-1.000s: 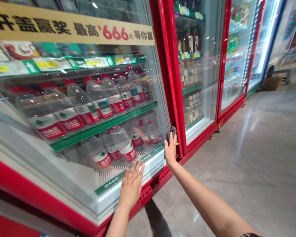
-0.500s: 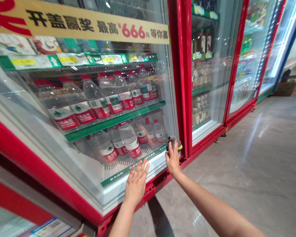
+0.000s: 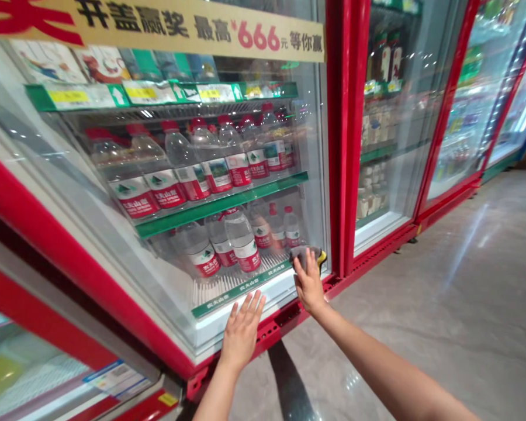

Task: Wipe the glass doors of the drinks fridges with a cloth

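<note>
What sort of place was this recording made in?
Most likely a supermarket or similar shop, in a drinks aisle: there's a row of red glass-door display coolers, shelves of labelled bottled water, and a yellow promotional banner advertising prizes up to 666 yuan.

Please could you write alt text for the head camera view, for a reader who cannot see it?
A person's right hand presses a grey cloth against the lower corner of a red-framed glass fridge door, while the left hand lies flat on the glass. Behind the door, shelves hold rows of water bottles.
</note>
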`<state>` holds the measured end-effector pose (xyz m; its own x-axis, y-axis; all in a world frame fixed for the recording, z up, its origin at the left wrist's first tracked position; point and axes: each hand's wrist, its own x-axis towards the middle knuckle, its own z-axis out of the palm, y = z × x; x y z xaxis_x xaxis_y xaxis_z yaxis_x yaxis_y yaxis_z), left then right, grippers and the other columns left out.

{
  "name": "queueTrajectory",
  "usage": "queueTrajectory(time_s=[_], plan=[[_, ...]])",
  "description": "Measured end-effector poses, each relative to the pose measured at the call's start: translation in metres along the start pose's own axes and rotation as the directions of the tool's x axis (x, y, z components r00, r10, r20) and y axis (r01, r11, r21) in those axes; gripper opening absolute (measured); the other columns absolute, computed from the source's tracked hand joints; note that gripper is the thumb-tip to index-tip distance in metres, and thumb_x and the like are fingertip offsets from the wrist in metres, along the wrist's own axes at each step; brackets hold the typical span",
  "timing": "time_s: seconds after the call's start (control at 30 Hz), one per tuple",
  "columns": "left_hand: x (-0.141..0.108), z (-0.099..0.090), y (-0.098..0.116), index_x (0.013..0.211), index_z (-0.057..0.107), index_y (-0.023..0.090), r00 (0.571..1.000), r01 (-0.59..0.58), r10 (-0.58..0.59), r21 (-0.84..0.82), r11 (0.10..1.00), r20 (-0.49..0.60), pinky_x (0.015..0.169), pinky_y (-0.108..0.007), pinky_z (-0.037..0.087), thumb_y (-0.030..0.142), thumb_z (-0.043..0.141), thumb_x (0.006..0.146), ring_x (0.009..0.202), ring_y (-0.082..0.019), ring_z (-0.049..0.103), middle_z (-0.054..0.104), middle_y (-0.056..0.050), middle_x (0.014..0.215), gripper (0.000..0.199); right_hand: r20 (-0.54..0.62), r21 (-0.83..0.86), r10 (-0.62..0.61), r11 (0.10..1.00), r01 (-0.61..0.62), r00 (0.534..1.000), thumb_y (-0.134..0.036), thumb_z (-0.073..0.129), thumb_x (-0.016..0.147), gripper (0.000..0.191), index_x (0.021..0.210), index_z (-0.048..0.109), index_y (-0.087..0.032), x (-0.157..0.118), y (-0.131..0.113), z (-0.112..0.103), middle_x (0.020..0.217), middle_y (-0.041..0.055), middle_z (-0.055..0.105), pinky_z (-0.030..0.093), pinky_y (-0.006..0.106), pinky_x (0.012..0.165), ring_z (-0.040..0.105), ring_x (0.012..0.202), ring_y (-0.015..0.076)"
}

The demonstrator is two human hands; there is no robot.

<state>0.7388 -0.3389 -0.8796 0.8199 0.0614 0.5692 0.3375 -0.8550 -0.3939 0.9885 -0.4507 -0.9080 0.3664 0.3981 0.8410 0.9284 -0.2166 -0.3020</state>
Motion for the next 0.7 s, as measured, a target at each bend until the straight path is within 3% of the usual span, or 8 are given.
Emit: queueTrajectory(time_s=[0.07, 0.13, 0.27, 0.37, 0.47, 0.57, 0.63, 0.7], plan=[[-0.004, 0.001, -0.001, 0.159, 0.028, 0.025, 1.000, -0.008, 0.008, 0.002, 1.000, -0.003, 0.128, -0.042, -0.007, 0.013, 0.050, 0.087, 0.157, -0.016, 0.010, 0.033, 0.000, 0.162, 0.076, 0.102, -0.001, -0.152, 0.988, 0.153, 0.983, -0.004, 0.053, 0.085, 0.080, 0.156, 0.035, -0.037, -0.022, 0.004, -0.001, 0.171, 0.0032, -0.005, 0.034, 0.061, 0.117, 0.007, 0.156, 0.0347], [-0.006, 0.000, -0.002, 0.158, 0.029, 0.025, 1.000, -0.010, 0.010, -0.005, 1.000, 0.000, 0.128, -0.041, -0.006, 0.012, 0.050, 0.086, 0.157, -0.016, 0.010, 0.033, 0.000, 0.162, 0.077, 0.144, -0.018, -0.168, 0.985, 0.173, 0.975, -0.002, 0.051, 0.086, 0.076, 0.153, 0.042, -0.037, -0.040, 0.019, -0.003, 0.171, 0.0019, 0.000, 0.036, 0.058, 0.117, 0.011, 0.156, 0.0324], [-0.011, -0.004, -0.006, 0.158, 0.029, 0.026, 1.000, 0.002, -0.002, -0.013, 1.000, 0.025, 0.129, -0.039, -0.003, 0.011, 0.049, 0.085, 0.156, -0.016, 0.017, 0.036, 0.000, 0.161, 0.078, -0.018, -0.027, 0.080, 0.996, -0.080, 0.997, 0.000, 0.042, 0.086, 0.087, 0.162, 0.017, -0.035, -0.033, 0.041, -0.003, 0.171, 0.0042, -0.008, 0.042, 0.054, 0.115, 0.008, 0.157, 0.0297], [-0.018, -0.006, -0.010, 0.159, 0.028, 0.026, 1.000, 0.005, -0.004, -0.009, 1.000, 0.030, 0.129, -0.040, -0.004, 0.011, 0.049, 0.085, 0.155, -0.017, 0.019, 0.036, 0.000, 0.161, 0.078, -0.113, -0.006, 0.170, 0.985, -0.171, 0.979, -0.002, 0.042, 0.086, 0.093, 0.162, 0.001, -0.035, -0.011, 0.022, 0.002, 0.170, 0.0058, -0.014, 0.040, 0.060, 0.114, 0.000, 0.156, 0.0326], [-0.026, -0.008, -0.012, 0.158, 0.029, 0.024, 0.999, -0.017, 0.017, -0.007, 1.000, 0.031, 0.128, -0.040, -0.003, 0.010, 0.048, 0.085, 0.156, -0.017, 0.018, 0.035, -0.001, 0.162, 0.077, 0.008, -0.013, -0.008, 1.000, 0.008, 1.000, -0.005, 0.052, 0.086, 0.089, 0.161, 0.017, -0.036, -0.014, -0.007, 0.004, 0.171, 0.0068, -0.007, 0.035, 0.066, 0.115, 0.003, 0.156, 0.0366], [-0.033, -0.009, -0.013, 0.157, 0.032, 0.024, 0.998, -0.042, 0.042, -0.004, 0.999, 0.040, 0.129, -0.040, 0.000, 0.011, 0.049, 0.086, 0.156, -0.017, 0.017, 0.035, -0.001, 0.162, 0.075, 0.269, 0.005, -0.277, 0.958, 0.286, 0.922, -0.007, 0.058, 0.086, 0.073, 0.151, 0.045, -0.038, -0.041, -0.009, -0.004, 0.169, 0.0054, 0.018, 0.034, 0.061, 0.117, 0.020, 0.155, 0.0327], [-0.037, -0.010, -0.015, 0.157, 0.035, 0.023, 0.998, -0.044, 0.044, 0.001, 0.999, 0.048, 0.129, -0.040, 0.001, 0.011, 0.048, 0.086, 0.156, -0.017, 0.018, 0.036, -0.001, 0.162, 0.073, 0.379, 0.009, -0.338, 0.932, 0.362, 0.861, -0.008, 0.056, 0.089, 0.063, 0.144, 0.054, -0.040, -0.054, 0.005, -0.013, 0.165, 0.0031, 0.032, 0.036, 0.057, 0.117, 0.029, 0.152, 0.0283], [-0.041, -0.012, -0.016, 0.156, 0.036, 0.023, 0.998, -0.033, 0.032, 0.007, 0.999, 0.059, 0.129, -0.040, 0.002, 0.011, 0.048, 0.086, 0.155, -0.017, 0.020, 0.036, -0.001, 0.162, 0.072, 0.371, -0.027, -0.294, 0.945, 0.326, 0.881, -0.008, 0.054, 0.091, 0.058, 0.141, 0.058, -0.037, -0.052, 0.016, -0.018, 0.164, 0.0038, 0.033, 0.037, 0.056, 0.117, 0.029, 0.152, 0.0284]])
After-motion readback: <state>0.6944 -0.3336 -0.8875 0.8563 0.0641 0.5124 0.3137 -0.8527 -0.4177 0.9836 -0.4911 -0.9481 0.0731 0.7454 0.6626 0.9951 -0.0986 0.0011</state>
